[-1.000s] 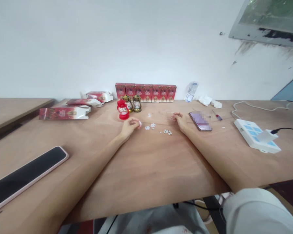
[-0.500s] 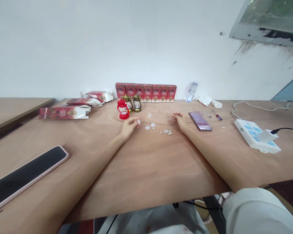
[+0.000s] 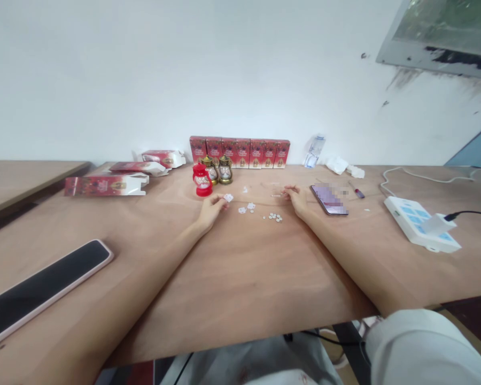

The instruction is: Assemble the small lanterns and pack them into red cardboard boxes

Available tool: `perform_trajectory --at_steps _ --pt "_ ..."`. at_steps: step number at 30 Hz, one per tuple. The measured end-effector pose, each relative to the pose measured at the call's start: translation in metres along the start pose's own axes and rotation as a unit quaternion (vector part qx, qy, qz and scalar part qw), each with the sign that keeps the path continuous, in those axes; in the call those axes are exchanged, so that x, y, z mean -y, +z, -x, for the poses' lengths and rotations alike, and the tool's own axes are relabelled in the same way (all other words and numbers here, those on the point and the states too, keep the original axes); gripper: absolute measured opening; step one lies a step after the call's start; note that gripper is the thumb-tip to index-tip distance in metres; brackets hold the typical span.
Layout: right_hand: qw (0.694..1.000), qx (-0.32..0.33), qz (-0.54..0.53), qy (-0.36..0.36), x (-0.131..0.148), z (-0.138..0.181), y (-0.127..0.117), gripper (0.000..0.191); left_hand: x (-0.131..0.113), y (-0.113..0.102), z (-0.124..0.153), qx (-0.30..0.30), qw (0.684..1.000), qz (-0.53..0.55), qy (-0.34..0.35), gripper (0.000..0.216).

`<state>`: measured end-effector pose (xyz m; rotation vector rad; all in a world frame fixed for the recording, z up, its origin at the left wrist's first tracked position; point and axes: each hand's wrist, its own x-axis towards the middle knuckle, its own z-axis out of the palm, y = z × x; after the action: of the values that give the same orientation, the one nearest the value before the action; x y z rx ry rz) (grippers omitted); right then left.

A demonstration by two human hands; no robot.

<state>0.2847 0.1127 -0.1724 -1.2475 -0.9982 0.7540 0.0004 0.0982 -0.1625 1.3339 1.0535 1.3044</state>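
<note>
Between the thumb and fingers of my left hand (image 3: 210, 212) is a small white flat piece (image 3: 228, 198), its face turned up. My right hand (image 3: 296, 200) is closed in a pinch beside a thin, clear-looking item (image 3: 276, 195), too faint to name. Small white pieces (image 3: 242, 210) like the held one lie on the table between my hands. Several button cells (image 3: 275, 217) lie loose nearer my right hand. Just beyond my left hand stands a red lantern (image 3: 201, 181), with two bronze-coloured lanterns (image 3: 225, 170) behind it.
Red boxes (image 3: 242, 153) stand in a row by the wall. Opened boxes (image 3: 104, 186) lie at left, and a dark phone (image 3: 44, 289) is near my left arm. To the right are another phone (image 3: 329, 200), a screwdriver (image 3: 359, 193) and a power strip (image 3: 419, 222) with cables.
The white piece in my left hand has turned, so that more of its flat face shows. My right hand has hardly moved.
</note>
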Motion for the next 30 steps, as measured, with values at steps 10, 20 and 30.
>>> perform_trajectory --at_steps 10,20,30 --pt "1.0 0.002 -0.004 -0.003 -0.001 0.0 0.0 0.011 0.002 0.001 0.002 0.032 0.992 -0.107 0.057 0.026" --pt "0.997 0.08 0.001 -0.024 -0.011 -0.003 -0.001 0.022 -0.014 -0.011 0.01 0.022 0.883 -0.4 0.244 0.024" --pt "0.98 0.152 0.095 -0.083 -0.005 0.031 -0.011 0.042 -0.019 -0.027 -0.055 0.094 0.81 -0.475 0.332 0.037"
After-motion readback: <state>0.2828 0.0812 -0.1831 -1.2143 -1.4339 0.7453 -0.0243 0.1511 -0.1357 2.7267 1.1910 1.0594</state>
